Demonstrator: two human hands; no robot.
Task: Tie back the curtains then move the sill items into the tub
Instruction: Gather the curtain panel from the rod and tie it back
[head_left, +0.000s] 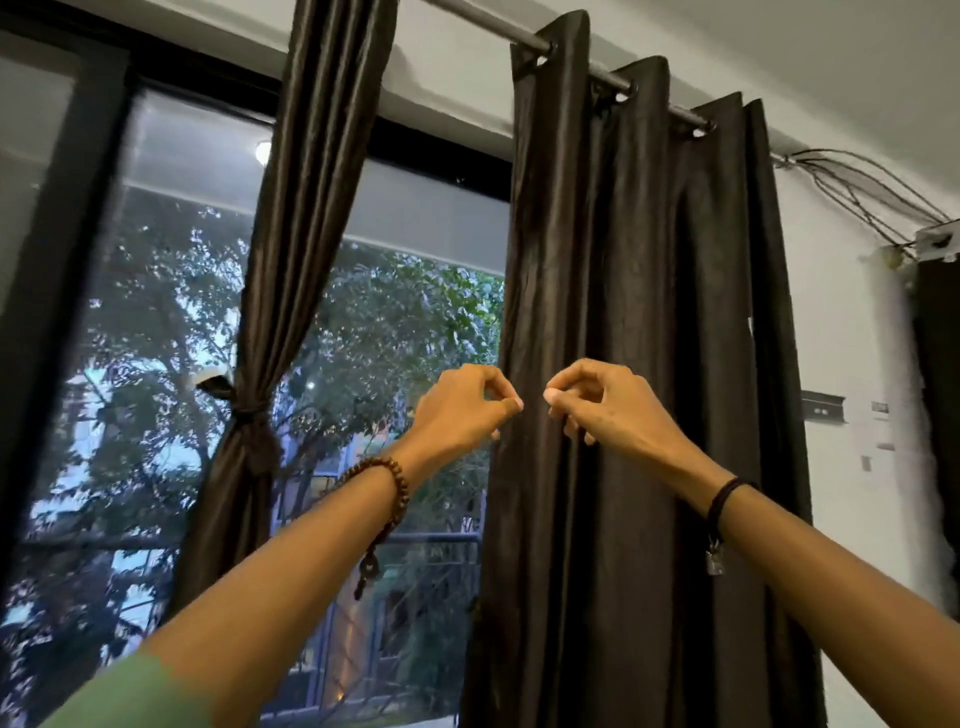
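The right curtain (639, 322), dark and glossy, hangs loose from a metal rod (524, 39) by its eyelets. Both my hands are raised in front of it at mid height, a small gap apart. My left hand (465, 408) has its fingers curled and its thumb pressed to the forefinger at the curtain's left edge. My right hand (589, 402) mirrors it, pinching at a fold of the fabric. The left curtain (291, 249) is gathered and bound by a dark tie (247, 415) at its waist. No sill or tub is in view.
A large dark-framed window (156, 291) shows trees and a balcony railing outside. To the right is a white wall (852, 364) with loose cables (862, 192) near the rod's end and another dark cloth (940, 395) at the far right edge.
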